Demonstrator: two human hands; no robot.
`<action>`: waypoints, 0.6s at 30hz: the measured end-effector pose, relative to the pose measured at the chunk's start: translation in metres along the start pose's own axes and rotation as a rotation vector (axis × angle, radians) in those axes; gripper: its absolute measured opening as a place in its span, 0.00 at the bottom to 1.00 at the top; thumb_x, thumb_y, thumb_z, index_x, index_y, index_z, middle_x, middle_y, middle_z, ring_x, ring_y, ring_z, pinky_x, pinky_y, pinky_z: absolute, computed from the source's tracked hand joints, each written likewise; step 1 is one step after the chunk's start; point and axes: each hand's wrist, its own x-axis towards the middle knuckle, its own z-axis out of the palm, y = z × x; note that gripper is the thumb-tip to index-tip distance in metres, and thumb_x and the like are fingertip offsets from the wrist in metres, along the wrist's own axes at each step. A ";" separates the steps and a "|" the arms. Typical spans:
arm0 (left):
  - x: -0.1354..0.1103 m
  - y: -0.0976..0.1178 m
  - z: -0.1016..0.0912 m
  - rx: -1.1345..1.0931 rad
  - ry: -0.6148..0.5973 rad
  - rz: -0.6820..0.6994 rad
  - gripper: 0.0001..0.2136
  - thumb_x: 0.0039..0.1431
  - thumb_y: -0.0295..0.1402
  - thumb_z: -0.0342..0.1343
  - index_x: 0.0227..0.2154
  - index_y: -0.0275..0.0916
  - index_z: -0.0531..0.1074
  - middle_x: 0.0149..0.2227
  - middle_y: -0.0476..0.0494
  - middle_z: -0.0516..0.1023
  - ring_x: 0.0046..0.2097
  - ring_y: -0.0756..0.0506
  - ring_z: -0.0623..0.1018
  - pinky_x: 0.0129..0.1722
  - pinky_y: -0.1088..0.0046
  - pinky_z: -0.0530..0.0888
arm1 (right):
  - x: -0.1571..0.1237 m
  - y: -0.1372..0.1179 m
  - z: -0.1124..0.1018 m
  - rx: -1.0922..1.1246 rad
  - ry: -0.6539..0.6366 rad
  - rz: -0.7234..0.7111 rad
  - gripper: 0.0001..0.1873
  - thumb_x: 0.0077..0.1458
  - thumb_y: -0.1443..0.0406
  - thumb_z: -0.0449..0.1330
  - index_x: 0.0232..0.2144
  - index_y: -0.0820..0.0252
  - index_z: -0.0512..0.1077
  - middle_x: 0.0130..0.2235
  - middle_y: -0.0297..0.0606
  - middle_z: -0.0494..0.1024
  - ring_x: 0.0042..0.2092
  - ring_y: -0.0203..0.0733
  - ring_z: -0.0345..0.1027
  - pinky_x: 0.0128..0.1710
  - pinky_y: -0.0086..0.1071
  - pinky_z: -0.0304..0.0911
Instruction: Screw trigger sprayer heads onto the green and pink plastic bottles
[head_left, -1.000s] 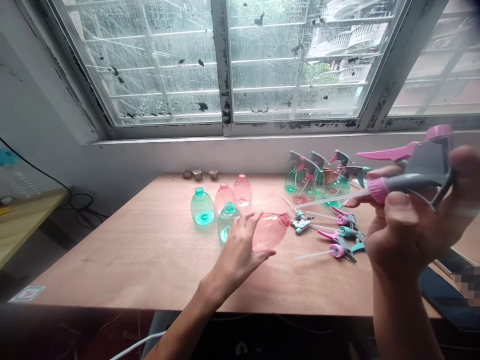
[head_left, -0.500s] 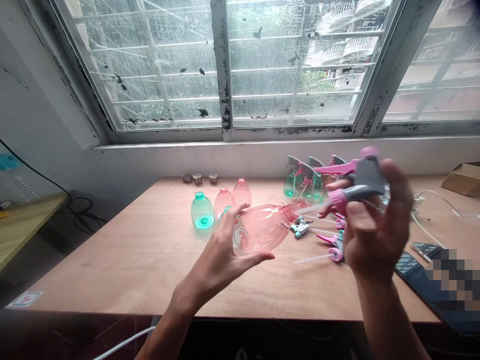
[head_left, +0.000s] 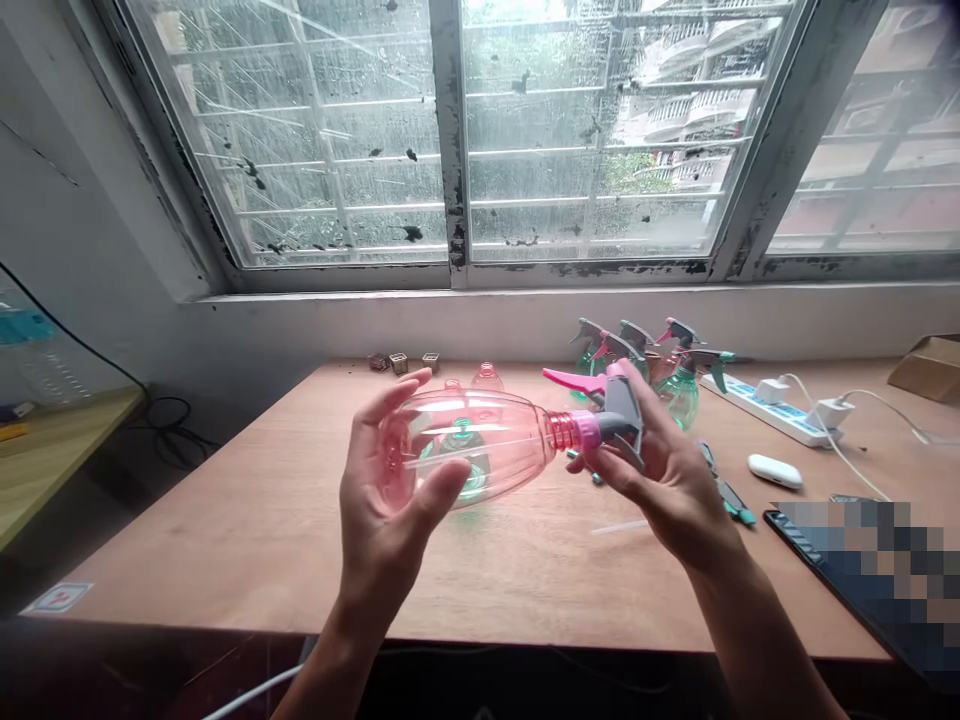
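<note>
My left hand (head_left: 390, 480) is wrapped round the base end of a clear pink bottle (head_left: 495, 440), which lies sideways above the table. At the bottle's mouth, my right hand (head_left: 667, 465) grips a grey and pink spray head (head_left: 619, 415). Its pink collar sits against the threaded neck, some red thread still showing, and its thin tube runs inside the bottle. Through the clear plastic a green bottle (head_left: 465, 450) shows on the table. Behind it stands another pink bottle (head_left: 487, 376). A loose spray head (head_left: 731, 495) lies partly hidden behind my right wrist.
Several spray bottles (head_left: 679, 395) with heads fitted stand at the back right. Near them are a white power strip (head_left: 780, 410) with plugs, a white case (head_left: 775, 471) and a dark tablet (head_left: 832, 590). Small brown objects (head_left: 398, 363) sit by the wall. A cardboard box (head_left: 930, 368) is at far right.
The spray head's tube has gone deep into the bottle, and its collar has come to the neck. My left hand has shifted left to the bottle's base, turning the bottle level.
</note>
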 end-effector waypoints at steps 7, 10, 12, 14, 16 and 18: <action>0.003 0.005 -0.011 0.146 -0.108 0.268 0.33 0.55 0.42 0.78 0.62 0.50 0.72 0.69 0.43 0.71 0.70 0.35 0.71 0.63 0.60 0.79 | 0.002 -0.002 -0.001 0.200 -0.153 0.106 0.50 0.64 0.57 0.72 0.78 0.49 0.52 0.37 0.34 0.81 0.31 0.42 0.71 0.30 0.35 0.71; 0.004 0.004 -0.011 0.141 -0.120 0.297 0.33 0.57 0.46 0.76 0.63 0.50 0.72 0.69 0.41 0.71 0.69 0.35 0.72 0.60 0.60 0.80 | 0.002 -0.001 -0.001 0.222 -0.115 0.061 0.51 0.61 0.58 0.75 0.77 0.42 0.53 0.45 0.38 0.83 0.30 0.40 0.69 0.28 0.34 0.69; 0.005 0.005 -0.010 0.150 -0.111 0.323 0.33 0.56 0.47 0.76 0.63 0.50 0.72 0.69 0.41 0.72 0.68 0.35 0.73 0.60 0.60 0.80 | 0.002 -0.001 -0.001 0.254 -0.179 0.023 0.53 0.58 0.56 0.77 0.76 0.40 0.54 0.53 0.42 0.82 0.35 0.43 0.72 0.29 0.35 0.71; 0.004 0.006 -0.009 0.165 -0.091 0.351 0.34 0.55 0.48 0.76 0.63 0.50 0.73 0.69 0.42 0.72 0.69 0.34 0.73 0.62 0.58 0.79 | 0.002 -0.001 -0.001 0.318 -0.228 -0.016 0.51 0.57 0.51 0.76 0.75 0.41 0.57 0.54 0.45 0.83 0.40 0.47 0.75 0.29 0.35 0.73; 0.004 0.007 -0.008 0.181 -0.068 0.378 0.34 0.55 0.49 0.76 0.63 0.50 0.73 0.68 0.43 0.72 0.69 0.32 0.73 0.63 0.55 0.78 | 0.003 -0.002 0.000 0.368 -0.191 -0.027 0.45 0.59 0.50 0.75 0.72 0.42 0.62 0.51 0.44 0.85 0.39 0.47 0.75 0.29 0.35 0.73; 0.003 0.009 -0.006 0.202 -0.058 0.408 0.34 0.55 0.49 0.76 0.63 0.50 0.73 0.68 0.42 0.73 0.67 0.32 0.75 0.62 0.53 0.79 | 0.003 -0.002 0.003 0.359 -0.130 0.014 0.39 0.60 0.54 0.76 0.69 0.42 0.68 0.49 0.41 0.86 0.34 0.42 0.74 0.29 0.33 0.71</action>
